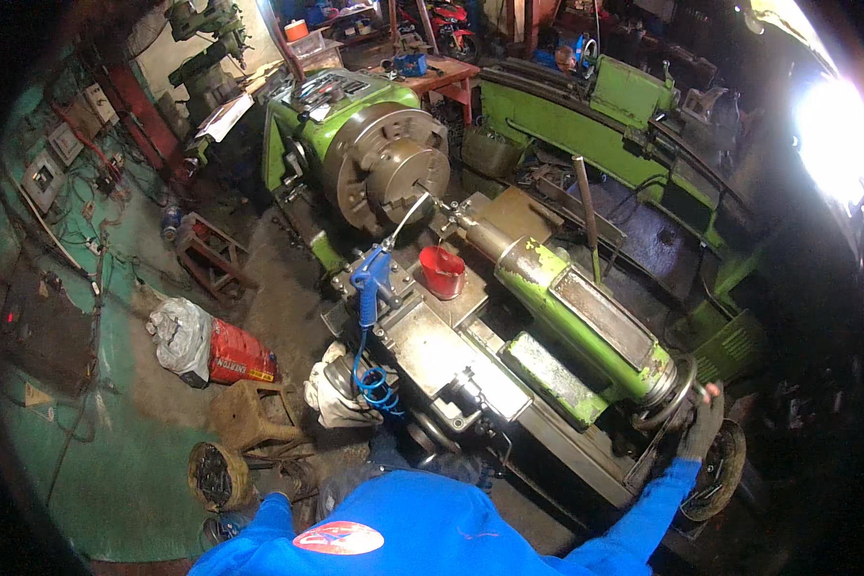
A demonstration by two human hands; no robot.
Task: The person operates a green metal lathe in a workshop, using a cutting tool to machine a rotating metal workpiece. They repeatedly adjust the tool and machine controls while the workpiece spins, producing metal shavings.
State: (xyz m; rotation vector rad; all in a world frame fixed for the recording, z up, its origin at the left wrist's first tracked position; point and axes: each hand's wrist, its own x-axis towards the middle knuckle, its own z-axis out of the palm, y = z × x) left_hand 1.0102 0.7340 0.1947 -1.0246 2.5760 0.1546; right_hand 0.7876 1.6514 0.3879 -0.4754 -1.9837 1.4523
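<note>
My right hand (pixel 705 428), in a grey glove with bare fingertips, is at the tailstock handwheel (pixel 683 392) of a green lathe, fingers closed at its rim. My left arm hangs at the lower left, and its hand (pixel 296 479) is dim and hard to make out near my side. In the large lathe chuck (pixel 353 163) sits a round metal workpiece (pixel 405 173) with a centre hole. The tailstock's tool end (pixel 448 219) faces that hole. A blue air gun (pixel 371 280) rests at the tool post, its nozzle toward the workpiece. Beside it stands a red cup (pixel 443 275).
A coiled blue hose (pixel 378 392) hangs by a white rag (pixel 338 394) at the carriage front. On the floor at left are a red container (pixel 243 353), a metal stand (pixel 259 415) and a bucket of metal bits (pixel 206 465). Another green machine (pixel 586 134) stands behind.
</note>
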